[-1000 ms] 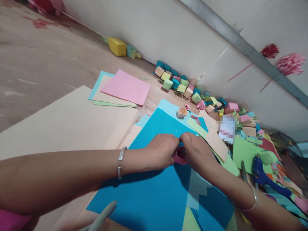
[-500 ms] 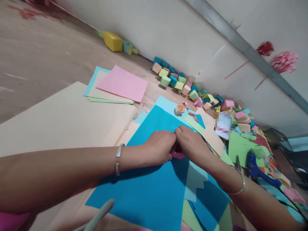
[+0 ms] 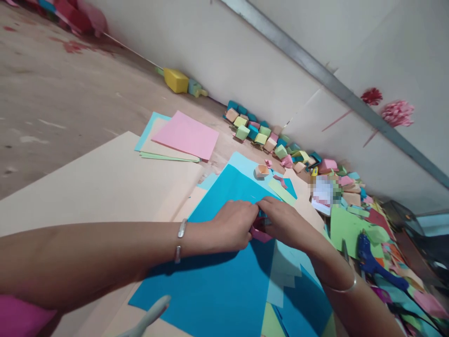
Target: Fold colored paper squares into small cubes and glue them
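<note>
A small pink folded paper piece [image 3: 261,235] is pinched between my two hands, over a blue paper sheet [image 3: 206,285]. My left hand [image 3: 235,224] grips it from the left with curled fingers, a silver cuff at the wrist. From the right, my right hand [image 3: 283,222] closes on the same piece, a thin bangle on its wrist. Most of the pink piece and the fingertips are hidden behind my hands. Just beyond them sits a small peach paper box [image 3: 261,171], beside a pale green strip [image 3: 282,192].
Folded paper boxes [image 3: 261,135] line the wall. Stacked pink sheets [image 3: 189,135] and a large cream sheet [image 3: 105,187] lie to the left. At right are a blue glue gun [image 3: 373,264], scissors [image 3: 345,252], a phone [image 3: 322,194] and paper scraps. A grey handle [image 3: 150,318] pokes in at the front.
The camera view has shifted, so the scene sits lower. My right hand's fingers have shifted slightly and show more of the pink piece's inside; both hands still hold it.
</note>
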The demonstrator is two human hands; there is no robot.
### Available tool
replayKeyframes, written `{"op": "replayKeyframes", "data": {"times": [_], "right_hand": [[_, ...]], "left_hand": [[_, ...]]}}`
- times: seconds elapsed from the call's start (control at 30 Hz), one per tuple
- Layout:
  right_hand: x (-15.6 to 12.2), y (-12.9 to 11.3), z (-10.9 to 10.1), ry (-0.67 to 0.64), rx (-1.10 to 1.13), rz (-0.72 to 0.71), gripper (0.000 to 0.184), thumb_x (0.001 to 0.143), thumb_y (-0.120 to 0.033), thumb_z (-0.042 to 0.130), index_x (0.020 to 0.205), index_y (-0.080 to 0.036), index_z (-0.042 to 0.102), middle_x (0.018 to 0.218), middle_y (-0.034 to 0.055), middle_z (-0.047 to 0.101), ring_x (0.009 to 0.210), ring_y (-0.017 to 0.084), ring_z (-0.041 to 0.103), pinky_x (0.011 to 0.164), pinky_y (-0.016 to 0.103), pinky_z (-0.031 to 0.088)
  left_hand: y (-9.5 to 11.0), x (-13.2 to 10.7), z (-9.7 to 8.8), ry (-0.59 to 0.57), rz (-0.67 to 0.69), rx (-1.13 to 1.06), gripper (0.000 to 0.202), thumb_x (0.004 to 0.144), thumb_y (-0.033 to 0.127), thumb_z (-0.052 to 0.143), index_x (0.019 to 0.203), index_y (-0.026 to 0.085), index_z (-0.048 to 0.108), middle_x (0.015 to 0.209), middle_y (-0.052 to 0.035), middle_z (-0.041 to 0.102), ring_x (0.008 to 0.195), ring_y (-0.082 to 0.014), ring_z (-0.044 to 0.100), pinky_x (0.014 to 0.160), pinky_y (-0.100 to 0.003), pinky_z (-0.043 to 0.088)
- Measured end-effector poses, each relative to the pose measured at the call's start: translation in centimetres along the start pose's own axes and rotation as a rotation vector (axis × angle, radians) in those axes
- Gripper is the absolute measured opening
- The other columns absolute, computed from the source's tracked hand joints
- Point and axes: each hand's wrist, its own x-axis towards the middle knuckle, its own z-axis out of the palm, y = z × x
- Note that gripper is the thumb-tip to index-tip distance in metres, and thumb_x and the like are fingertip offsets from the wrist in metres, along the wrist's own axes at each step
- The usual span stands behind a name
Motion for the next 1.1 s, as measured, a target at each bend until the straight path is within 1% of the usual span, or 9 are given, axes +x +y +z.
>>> {"op": "replayKeyframes", "data": {"times": [0.13, 0.23, 0.37, 0.5, 0.67, 0.8, 0.87, 0.97, 1.1], "right_hand": [[-1.4, 1.3, -0.6, 0.088, 0.095, -0.067, 0.037, 0.081, -0.019, 0.064, 0.117, -0.021, 0.055, 0.114, 0.0076, 0.062, 0.100, 0.021, 0.062, 0.079, 0.032, 0.048], [-3.5, 2.2, -0.1, 0.184, 0.101, -0.049, 0.053, 0.082, -0.021, 0.064, 0.132, -0.025, 0.046, 0.127, 0.0103, 0.057, 0.110, 0.024, 0.061, 0.086, 0.038, 0.052], [-7.2, 2.6, 1.8, 0.285, 0.123, 0.030, 0.047, 0.090, -0.025, 0.054, 0.135, -0.027, 0.042, 0.135, 0.0115, 0.053, 0.117, 0.026, 0.058, 0.089, 0.042, 0.054], [-12.1, 2.5, 3.7, 0.342, 0.167, 0.132, 0.036, 0.093, -0.029, 0.050, 0.129, -0.032, 0.049, 0.136, 0.0071, 0.053, 0.118, 0.024, 0.058, 0.091, 0.040, 0.054], [-19.7, 4.5, 5.5, 0.605, 0.183, 0.452, 0.026, 0.091, -0.036, 0.053, 0.114, -0.027, 0.062, 0.127, 0.0093, 0.060, 0.112, 0.025, 0.061, 0.085, 0.037, 0.056], [-26.9, 7.4, 7.4, 0.923, -0.103, 0.925, 0.025, 0.089, -0.039, 0.052, 0.096, -0.022, 0.068, 0.108, 0.0108, 0.069, 0.103, 0.028, 0.063, 0.087, 0.044, 0.051], [-29.8, 8.5, 8.1, 1.021, -0.239, 1.122, 0.027, 0.089, -0.038, 0.049, 0.092, -0.020, 0.069, 0.101, 0.0115, 0.071, 0.097, 0.028, 0.064, 0.084, 0.043, 0.051], [-31.3, 10.0, 8.2, 1.002, -0.233, 1.175, 0.027, 0.089, -0.036, 0.049, 0.087, -0.019, 0.070, 0.096, 0.0110, 0.072, 0.089, 0.025, 0.066, 0.077, 0.038, 0.051], [-28.5, 13.2, 7.5, 0.706, -0.203, 1.010, 0.025, 0.087, -0.016, 0.047, 0.099, -0.016, 0.069, 0.106, 0.0128, 0.069, 0.096, 0.024, 0.063, 0.082, 0.036, 0.048]], "left_hand": [[0.0, -0.3, 0.0, 0.007, -0.005, 0.004, 0.019, 0.075, 0.025, 0.068, 0.089, 0.017, 0.058, 0.092, -0.0096, 0.068, 0.085, -0.0285, 0.064, 0.061, -0.032, 0.043], [-0.1, -0.5, 0.3, 0.002, 0.005, 0.051, 0.032, 0.072, 0.028, 0.075, 0.096, 0.016, 0.057, 0.094, -0.0102, 0.065, 0.086, -0.0288, 0.062, 0.062, -0.033, 0.042], [0.1, -0.7, 0.3, 0.005, -0.005, 0.046, 0.064, 0.058, 0.035, 0.088, 0.107, 0.015, 0.052, 0.105, -0.0107, 0.060, 0.094, -0.0287, 0.057, 0.068, -0.033, 0.043], [0.5, -0.9, 0.0, 0.082, 0.024, -0.027, 0.061, 0.063, 0.038, 0.085, 0.109, 0.015, 0.052, 0.112, -0.0108, 0.055, 0.103, -0.0288, 0.051, 0.080, -0.037, 0.044], [0.4, -1.1, 0.1, 0.191, 0.194, -0.135, 0.027, 0.088, 0.036, 0.060, 0.110, 0.020, 0.057, 0.117, -0.0097, 0.056, 0.108, -0.0273, 0.051, 0.091, -0.042, 0.044], [-1.3, 0.2, 0.0, 0.289, 0.276, -0.163, 0.034, 0.092, 0.040, 0.046, 0.123, 0.030, 0.057, 0.130, -0.0074, 0.054, 0.120, -0.0306, 0.049, 0.099, -0.046, 0.042], [-2.4, 1.4, -0.2, 0.231, 0.328, -0.167, 0.039, 0.091, 0.042, 0.047, 0.129, 0.037, 0.055, 0.137, -0.0026, 0.051, 0.125, -0.0313, 0.048, 0.103, -0.047, 0.041], [-3.2, 3.1, -0.6, 0.161, 0.364, -0.205, 0.038, 0.090, 0.045, 0.047, 0.127, 0.043, 0.056, 0.140, 0.0013, 0.050, 0.127, -0.0305, 0.048, 0.105, -0.046, 0.043], [-2.6, 3.8, -1.5, 0.000, 0.341, -0.256, 0.025, 0.092, 0.041, 0.046, 0.104, 0.037, 0.068, 0.130, 0.0002, 0.059, 0.118, -0.0270, 0.056, 0.098, -0.041, 0.049]]}}
